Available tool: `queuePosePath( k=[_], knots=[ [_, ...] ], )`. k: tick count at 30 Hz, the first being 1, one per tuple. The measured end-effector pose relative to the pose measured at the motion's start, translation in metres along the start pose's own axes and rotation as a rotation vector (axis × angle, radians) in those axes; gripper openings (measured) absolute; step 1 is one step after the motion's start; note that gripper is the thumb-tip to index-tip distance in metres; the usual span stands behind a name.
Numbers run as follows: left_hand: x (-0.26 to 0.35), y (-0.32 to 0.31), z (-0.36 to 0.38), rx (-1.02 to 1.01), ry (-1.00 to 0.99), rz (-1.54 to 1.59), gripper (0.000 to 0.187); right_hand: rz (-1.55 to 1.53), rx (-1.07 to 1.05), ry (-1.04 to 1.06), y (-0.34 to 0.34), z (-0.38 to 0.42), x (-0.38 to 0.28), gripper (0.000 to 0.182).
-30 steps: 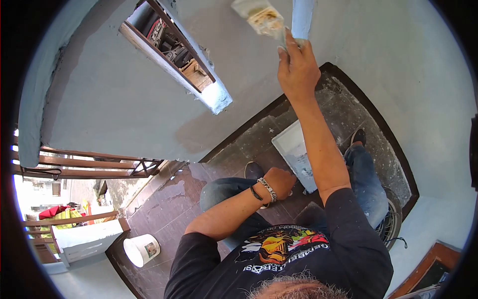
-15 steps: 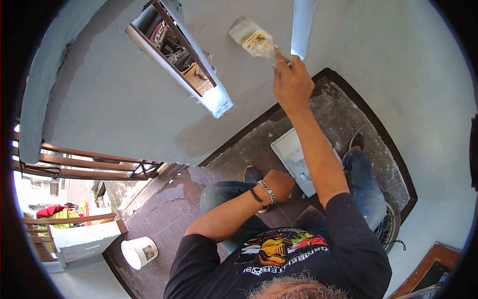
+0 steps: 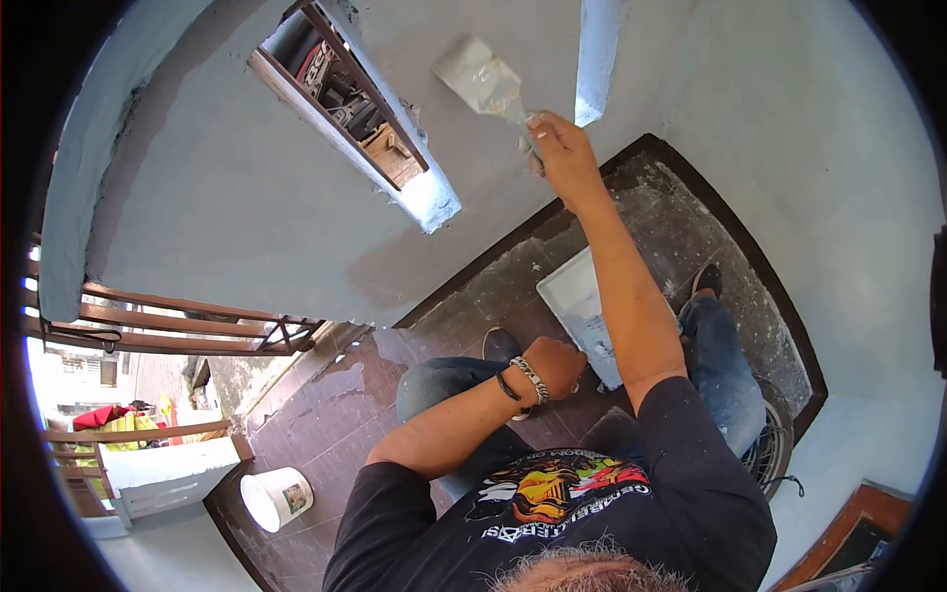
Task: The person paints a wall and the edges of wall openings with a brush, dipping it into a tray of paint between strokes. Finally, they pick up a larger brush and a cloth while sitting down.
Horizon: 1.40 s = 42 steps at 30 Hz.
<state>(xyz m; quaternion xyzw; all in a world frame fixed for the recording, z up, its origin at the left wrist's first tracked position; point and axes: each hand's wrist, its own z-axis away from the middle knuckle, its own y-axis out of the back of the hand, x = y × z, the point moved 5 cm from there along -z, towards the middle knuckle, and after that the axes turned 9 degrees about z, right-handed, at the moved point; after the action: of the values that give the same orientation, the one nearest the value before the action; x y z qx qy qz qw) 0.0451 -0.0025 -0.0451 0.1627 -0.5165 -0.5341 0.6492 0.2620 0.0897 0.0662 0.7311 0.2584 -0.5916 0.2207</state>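
Note:
My right hand (image 3: 567, 153) is raised in front of the grey wall (image 3: 256, 178), its fingers wrapped round the handle of a wide paintbrush (image 3: 480, 77). Pale paint coats the brush head, which points up and left, close to the wall between the two narrow openings. My left hand (image 3: 554, 367) is curled into a fist over my knee, with a chain bracelet (image 3: 530, 380) at the wrist. I cannot tell what that fist holds, if anything. Below my right forearm lies a white paint tray (image 3: 572, 291), partly hidden by the arm, with grey-white paint in it.
A white bucket (image 3: 276, 499) stands on the tiled floor at lower left. A slot window (image 3: 345, 109) with a wooden frame pierces the wall. Wooden railings (image 3: 187, 321) are at the left. A wheel (image 3: 769, 444) leans behind my leg, and dark skirting edges the floor.
My right hand has moved slightly down and left, swinging the paintbrush left along the wall and turning at the wrist. The left hand stays in place.

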Motion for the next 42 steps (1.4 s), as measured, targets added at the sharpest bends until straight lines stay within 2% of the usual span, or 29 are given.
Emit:
queuePosePath(
  k=[3, 6, 9, 12, 15, 17, 19, 21, 24, 27, 29, 31, 34, 37, 40, 42],
  knots=[
    [-0.001, 0.005, 0.003, -0.007, 0.003, -0.009, 0.039, 0.049, 0.106, -0.107, 0.009, 0.013, 0.051, 0.028],
    [0.0, 0.003, 0.001, 0.008, 0.0, 0.002, 0.038, -0.149, 0.019, -0.179, 0.016, 0.042, 0.039, 0.025],
    [0.0, 0.002, 0.002, -0.003, 0.004, 0.009, 0.037, -0.235, 0.025, -0.112, 0.007, 0.02, -0.013, 0.025],
    [0.003, 0.006, 0.003, 0.0, 0.009, 0.007, 0.038, -0.283, 0.01, 0.029, -0.006, -0.014, -0.025, 0.027],
    [0.003, 0.003, 0.003, 0.019, -0.011, -0.005, 0.038, -0.092, 0.125, -0.026, 0.0, -0.014, 0.051, 0.027],
    [0.002, -0.002, 0.003, 0.034, -0.036, 0.001, 0.039, 0.17, 0.103, -0.129, 0.014, 0.006, 0.147, 0.028],
    [0.004, -0.001, 0.004, 0.019, -0.036, 0.003, 0.039, 0.067, 0.069, -0.347, 0.016, 0.051, 0.217, 0.027],
    [0.004, 0.002, 0.003, 0.015, -0.034, 0.003, 0.04, 0.23, 0.116, -0.457, 0.024, 0.084, 0.257, 0.027],
    [0.002, 0.0, 0.004, -0.009, -0.012, 0.01, 0.041, 0.403, 0.163, -0.51, 0.036, 0.105, 0.307, 0.031],
    [0.001, -0.001, 0.002, -0.057, 0.005, 0.007, 0.041, 0.66, 0.062, -0.456, 0.033, 0.076, 0.271, 0.031],
    [0.003, 0.0, 0.0, -0.075, 0.005, 0.023, 0.041, 0.625, 0.062, -0.437, 0.025, 0.05, 0.211, 0.031],
    [0.002, -0.003, -0.001, -0.039, -0.018, 0.006, 0.041, 0.628, 0.012, -0.321, 0.02, 0.041, 0.131, 0.03],
    [0.007, -0.009, 0.0, -0.021, -0.041, -0.019, 0.04, 0.373, 0.08, -0.186, 0.028, 0.05, 0.074, 0.028],
    [0.026, 0.002, 0.007, 0.0, -0.071, -0.042, 0.039, -0.014, 0.121, -0.032, 0.015, 0.053, 0.088, 0.029],
    [0.049, 0.027, 0.02, -0.005, -0.125, 0.04, 0.042, 0.085, 0.039, -0.052, -0.003, 0.056, 0.145, 0.026],
    [0.051, 0.048, 0.024, 0.009, -0.143, 0.086, 0.045, 0.316, 0.082, -0.165, 0.007, 0.061, 0.211, 0.026]
  ],
)
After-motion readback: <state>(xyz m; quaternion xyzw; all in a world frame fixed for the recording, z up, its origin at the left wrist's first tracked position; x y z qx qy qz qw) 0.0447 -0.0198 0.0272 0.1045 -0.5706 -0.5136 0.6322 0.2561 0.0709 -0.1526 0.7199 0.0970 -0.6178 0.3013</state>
